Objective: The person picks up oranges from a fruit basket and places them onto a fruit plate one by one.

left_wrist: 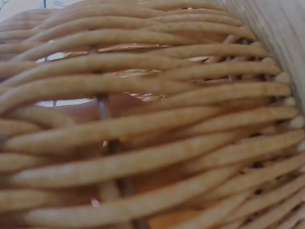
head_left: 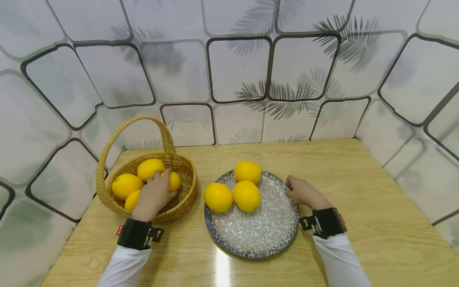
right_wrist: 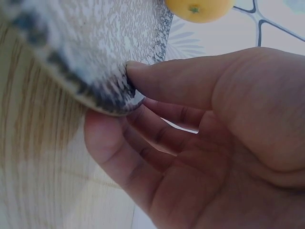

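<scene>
My left hand [head_left: 155, 196] reaches into a wicker basket [head_left: 190, 175] and grips a lemon [head_left: 174, 181], its fingers over the fruit. Several other lemons lie in the basket, among them one at the left [head_left: 127, 186] and one behind the hand [head_left: 150, 169]. With thumb and fingers my right hand [head_left: 306, 193] pinches the right rim of a speckled plate [head_left: 261, 231]; the right wrist view shows the thumb [right_wrist: 167, 83] on top and fingers beneath. Three lemons [head_left: 247, 196] sit together on the plate's far left part. Basket weave [left_wrist: 143, 95] fills the left wrist view, hiding most of that hand.
The basket's tall arched handle [head_left: 118, 137] rises above its left and back side. Basket and plate stand side by side on a wooden table [head_left: 358, 191]. Patterned panels [head_left: 238, 71] enclose the table at the back and both sides.
</scene>
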